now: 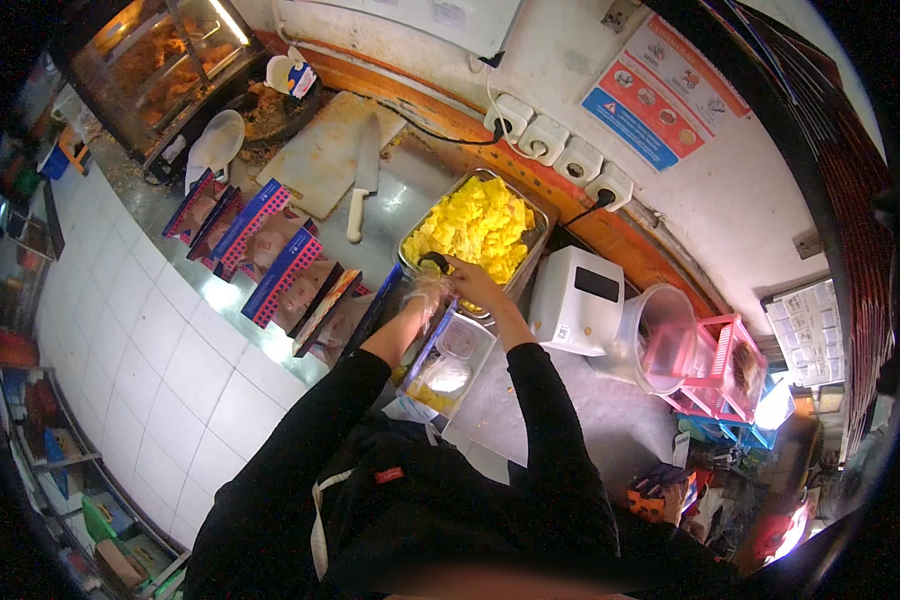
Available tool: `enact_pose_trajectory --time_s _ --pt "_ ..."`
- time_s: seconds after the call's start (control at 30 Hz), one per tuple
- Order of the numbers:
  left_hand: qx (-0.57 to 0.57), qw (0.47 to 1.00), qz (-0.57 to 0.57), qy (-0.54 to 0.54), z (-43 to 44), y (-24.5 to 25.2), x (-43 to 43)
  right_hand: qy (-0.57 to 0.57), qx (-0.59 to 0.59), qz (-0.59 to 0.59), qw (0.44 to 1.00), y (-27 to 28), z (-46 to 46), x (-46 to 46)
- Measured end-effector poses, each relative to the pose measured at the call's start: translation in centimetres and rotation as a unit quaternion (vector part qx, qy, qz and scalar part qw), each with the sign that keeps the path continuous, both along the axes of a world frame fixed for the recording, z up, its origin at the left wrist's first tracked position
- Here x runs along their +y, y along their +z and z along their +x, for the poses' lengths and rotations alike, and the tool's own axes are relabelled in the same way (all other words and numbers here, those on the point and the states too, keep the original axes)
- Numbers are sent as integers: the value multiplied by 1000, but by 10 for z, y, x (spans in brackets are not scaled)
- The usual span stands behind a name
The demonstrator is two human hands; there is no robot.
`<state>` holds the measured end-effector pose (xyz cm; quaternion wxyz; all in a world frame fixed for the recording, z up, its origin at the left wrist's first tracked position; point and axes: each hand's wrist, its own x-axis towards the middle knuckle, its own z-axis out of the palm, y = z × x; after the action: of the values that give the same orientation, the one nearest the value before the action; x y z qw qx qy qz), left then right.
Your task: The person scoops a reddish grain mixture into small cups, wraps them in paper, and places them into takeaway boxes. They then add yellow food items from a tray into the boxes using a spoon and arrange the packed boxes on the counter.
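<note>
A metal tray (pixel 538 238) heaped with yellow scrambled egg (pixel 476 225) stands in front of me. My left hand (pixel 427 291), in a clear plastic glove, is at the tray's near corner with some yellow food at its fingertips; its grip is partly hidden. Close beside it, my bare right hand (pixel 475 283) has its fingers curled on a small black utensil (pixel 435 261), whose exact kind I cannot make out. Below both hands sits an opened meal box (pixel 471 369) holding a clear lidded cup (pixel 456 337), a white wrapped item (pixel 448 373) and yellow food.
Several printed boxes with wrapped food (pixel 266 244) line the counter's left side. Behind them lie a knife (pixel 366 172) and a cutting board (pixel 311 154). A white dispenser (pixel 576 300), a plastic bucket (pixel 656 337) and a pink rack (pixel 720 352) stand right. Wall sockets (pixel 544 140) carry cables.
</note>
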<state>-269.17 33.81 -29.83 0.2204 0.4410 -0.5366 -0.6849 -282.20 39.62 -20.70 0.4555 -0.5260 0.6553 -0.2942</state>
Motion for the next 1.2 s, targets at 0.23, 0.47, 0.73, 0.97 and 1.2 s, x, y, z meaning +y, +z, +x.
enact_pose_trajectory --time_s 0.23,0.47,0.73,0.97,1.2 --pt "-93 995 16 -26 17 117 19 -172 -286 84 939 2 -11 11" --pt "146 872 -399 -244 129 145 46 -340 -421 44 840 32 -41 50" --pt "18 949 -35 -312 232 139 92 -343 -262 10 902 48 -31 52" --pt "-33 947 -277 -158 120 120 60 -239 306 -30 921 23 8 2" --pt "-173 944 -248 -130 50 72 23 -84 362 71 926 19 34 -16"
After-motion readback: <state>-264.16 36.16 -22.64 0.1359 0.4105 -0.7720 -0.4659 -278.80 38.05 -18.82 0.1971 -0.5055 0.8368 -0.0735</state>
